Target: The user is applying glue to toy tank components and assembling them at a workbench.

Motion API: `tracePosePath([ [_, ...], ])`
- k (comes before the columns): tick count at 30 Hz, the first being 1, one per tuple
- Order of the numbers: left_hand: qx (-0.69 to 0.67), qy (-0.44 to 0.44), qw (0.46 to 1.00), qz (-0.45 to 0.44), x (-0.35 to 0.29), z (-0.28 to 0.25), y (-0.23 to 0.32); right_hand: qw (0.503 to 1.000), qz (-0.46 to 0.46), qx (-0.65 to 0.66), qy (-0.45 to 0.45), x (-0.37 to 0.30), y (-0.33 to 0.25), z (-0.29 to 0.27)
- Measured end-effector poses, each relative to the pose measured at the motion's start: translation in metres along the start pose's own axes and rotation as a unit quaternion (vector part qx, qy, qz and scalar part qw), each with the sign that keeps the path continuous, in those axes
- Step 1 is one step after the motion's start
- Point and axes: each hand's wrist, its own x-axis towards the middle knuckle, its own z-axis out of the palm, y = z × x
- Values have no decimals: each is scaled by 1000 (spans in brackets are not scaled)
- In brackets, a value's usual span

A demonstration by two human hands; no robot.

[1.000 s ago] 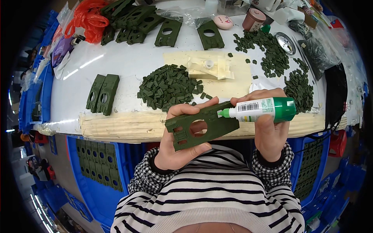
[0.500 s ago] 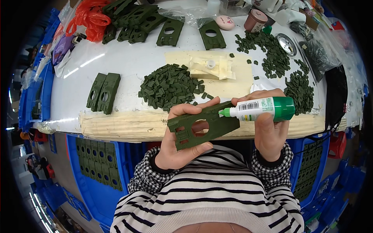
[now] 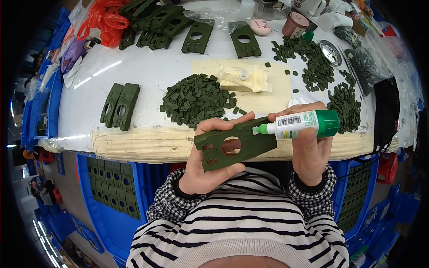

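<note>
Now glue bottle [image 3: 300, 124] tip on green panel [image 3: 234, 144], both hands [image 3: 203, 167].

Left hand [image 3: 203, 172]: grips a dark green plastic panel [image 3: 234, 144] with a round hole, held above the desk [image 3: 147, 76] edge.
Right hand [image 3: 311, 154]: holds a green-capped glue bottle [image 3: 300, 124], nozzle touching the panel's upper edge.
Desk: pile of small green pieces [image 3: 194, 99]; two green panels [image 3: 119, 106] lying side by side.

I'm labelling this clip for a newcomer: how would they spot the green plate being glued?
Start at the white table and drop to its taped front edge. There the left hand holds a dark green plate with a round hole; unlike the other plates, it is lifted, a glue bottle at its edge.
</note>
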Motion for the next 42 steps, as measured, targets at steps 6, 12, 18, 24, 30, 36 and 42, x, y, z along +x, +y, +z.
tracePosePath([
  [6,-38,21,999,-29,1,0,1,996,-26,84,4,0,4,1],
  [12,-25,40,998,-41,1,3,3,997,-25,70,-4,0,3,1],
  [18,-38,-3,999,-13,0,-2,1,998,-23,50,-13,0,3,-1],
  [24,-33,-4,999,-13,1,-2,2,998,-27,48,-14,0,3,-1],
  [30,-35,-5,999,-12,0,-2,2,998,-33,50,-16,1,3,0],
  [36,-33,-8,999,-9,1,-2,2,998,-33,54,-16,1,3,-1],
  [42,-21,-10,1000,-1,1,-3,2,999,19,35,-15,1,2,-4],
])
